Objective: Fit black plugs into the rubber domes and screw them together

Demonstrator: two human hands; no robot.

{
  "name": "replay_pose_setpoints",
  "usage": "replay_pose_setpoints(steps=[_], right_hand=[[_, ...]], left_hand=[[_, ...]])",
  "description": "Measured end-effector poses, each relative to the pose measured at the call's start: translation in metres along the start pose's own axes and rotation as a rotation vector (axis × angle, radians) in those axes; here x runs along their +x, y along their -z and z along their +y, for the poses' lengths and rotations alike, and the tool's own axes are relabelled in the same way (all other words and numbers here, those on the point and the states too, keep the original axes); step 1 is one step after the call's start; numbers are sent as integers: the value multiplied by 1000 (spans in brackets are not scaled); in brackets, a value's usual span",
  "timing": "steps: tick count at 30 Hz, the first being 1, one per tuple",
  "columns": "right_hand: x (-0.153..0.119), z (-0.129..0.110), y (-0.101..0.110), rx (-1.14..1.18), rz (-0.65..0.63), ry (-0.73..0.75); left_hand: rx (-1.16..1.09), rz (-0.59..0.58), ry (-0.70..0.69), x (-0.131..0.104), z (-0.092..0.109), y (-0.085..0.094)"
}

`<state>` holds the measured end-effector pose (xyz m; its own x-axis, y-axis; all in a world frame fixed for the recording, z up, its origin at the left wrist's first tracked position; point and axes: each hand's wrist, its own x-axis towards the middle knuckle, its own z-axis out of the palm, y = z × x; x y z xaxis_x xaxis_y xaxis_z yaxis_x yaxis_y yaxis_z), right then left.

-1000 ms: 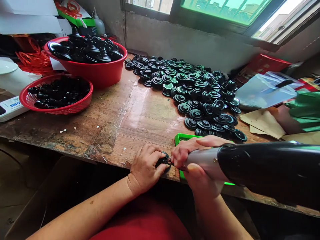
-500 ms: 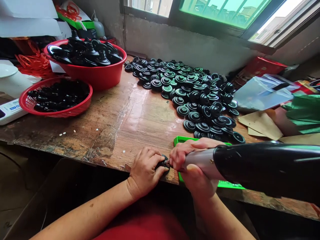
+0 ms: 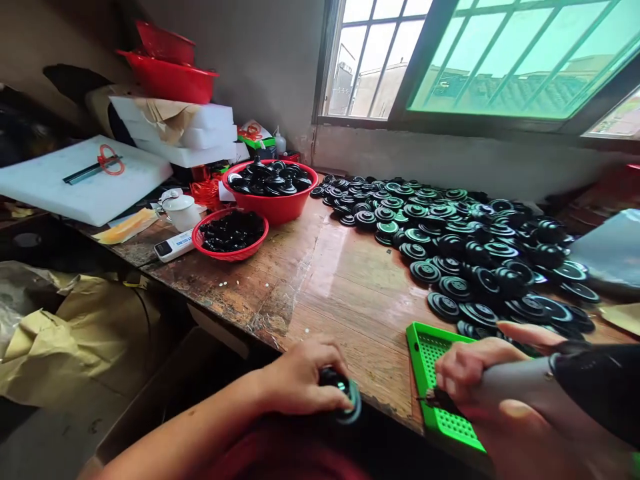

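My left hand is closed round a black part with a round, stepped disc, held just off the front edge of the table. The fingers hide much of that part. In my right hand is a power screwdriver with a grey front and a black body, its bit pointing left. The bit is over the left side of a green perforated tray, apart from the black part. A large heap of similar black disc parts spreads behind the tray.
A red basin of black parts and a red basket of small black pieces stand at left. Nearby are a white lidded cup, a white device and stacked white foam. A window is behind.
My left hand has lifted the black part off the table towards me. The screwdriver has come away from it to the right. The view has swung left.
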<state>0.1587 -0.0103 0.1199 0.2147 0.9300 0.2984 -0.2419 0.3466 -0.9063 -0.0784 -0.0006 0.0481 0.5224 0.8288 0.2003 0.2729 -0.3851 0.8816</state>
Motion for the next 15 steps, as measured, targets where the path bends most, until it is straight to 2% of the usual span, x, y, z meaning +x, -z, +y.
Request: replay_pose_setpoints(steps=[2,4,5,6,7,9,11,13,15], right_hand=[[-4,-5,4,-85,7,-20],[-6,-7,7,-119,-38,-42],[-7,-7,9,-115,-56,-61],[-8,-7,11,-109,-67,-76],[-9,-6,12,-99,-77,-82],[-10,-3,15,-84,-97,-94],[-11,1,18,-70,-160,-112],[-8,6,21,-58,-256,-130],[0,11,28,-52,-350,-92]], left_hand=[[30,-179,62,-27,7,41],[180,-300,273,-53,10,76],[258,-294,410,-64,9,90],[310,-240,513,-72,7,100],[325,-194,568,-76,4,106],[305,-140,572,-73,-4,111],[251,-152,509,-54,-11,106],[185,-190,445,-21,-18,95],[114,-196,376,24,-24,81]])
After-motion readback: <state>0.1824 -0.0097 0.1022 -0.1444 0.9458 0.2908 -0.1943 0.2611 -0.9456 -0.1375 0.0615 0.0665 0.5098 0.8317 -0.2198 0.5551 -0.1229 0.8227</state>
